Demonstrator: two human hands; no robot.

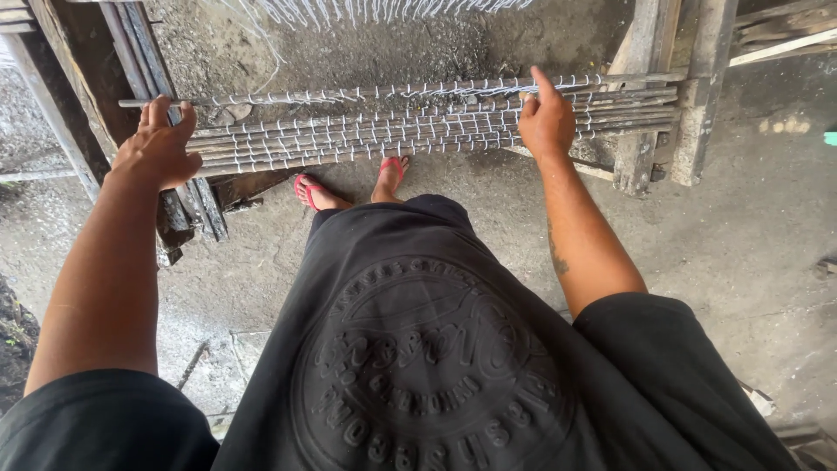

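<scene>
Black shirt (418, 366) nearest, embossed round emblem on front. Feet in red flip-flops (307, 190) on concrete floor (741, 235), just under rack. Left hand (157, 153) at left end of rod rack (392, 131), fingers (161, 113) curled over topmost rod, clenched on it. Right hand (547, 122) toward right end, loosely closed, resting on rods; forefinger (542, 83) raised, touching top rod and white cord (488, 87) laced across rods. Wooden posts (689, 96) carry rack at right, dark planks (131, 52) at left. White strands (366, 10) hang at far edge.
</scene>
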